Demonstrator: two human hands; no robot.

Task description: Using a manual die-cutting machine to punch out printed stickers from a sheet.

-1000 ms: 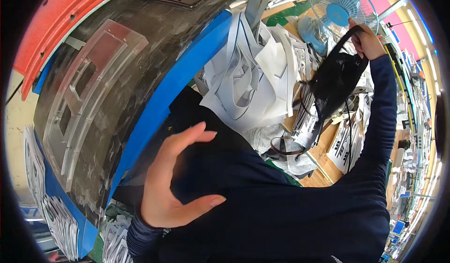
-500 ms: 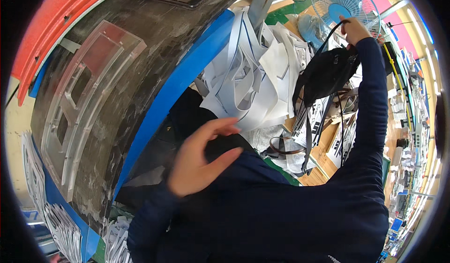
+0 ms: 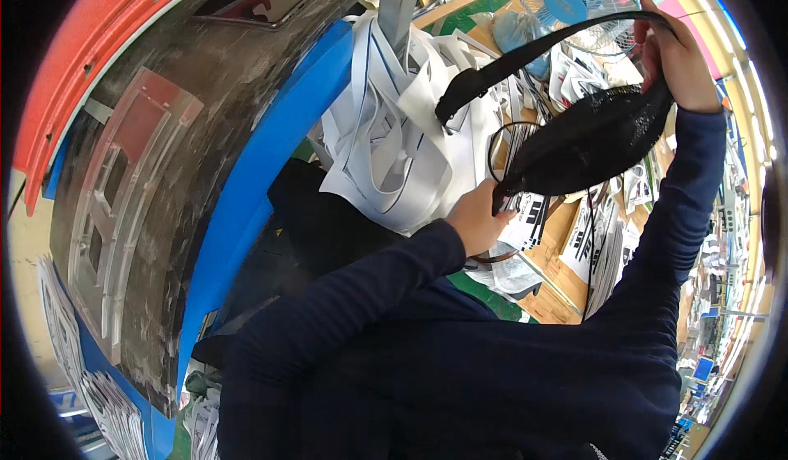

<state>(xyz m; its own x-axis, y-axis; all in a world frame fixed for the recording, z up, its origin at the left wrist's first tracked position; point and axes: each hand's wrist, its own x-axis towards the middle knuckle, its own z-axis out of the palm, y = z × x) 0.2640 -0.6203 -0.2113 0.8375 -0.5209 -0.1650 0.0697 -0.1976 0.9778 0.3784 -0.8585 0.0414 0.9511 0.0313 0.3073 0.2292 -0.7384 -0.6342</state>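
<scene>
Steadying the black bag (image 3: 587, 144) likely called for even tension: right grip (image 3: 681, 62) clamped on it right of the blue fan (image 3: 566, 4), left grip (image 3: 480, 222) clamped lower left of the fan.

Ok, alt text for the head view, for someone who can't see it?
A black strapped bag is held by the left hand at its lower left and the right hand at its upper right. Beyond are white strips and a blue fan; a clear plastic frame lies on the dark worktop.
</scene>
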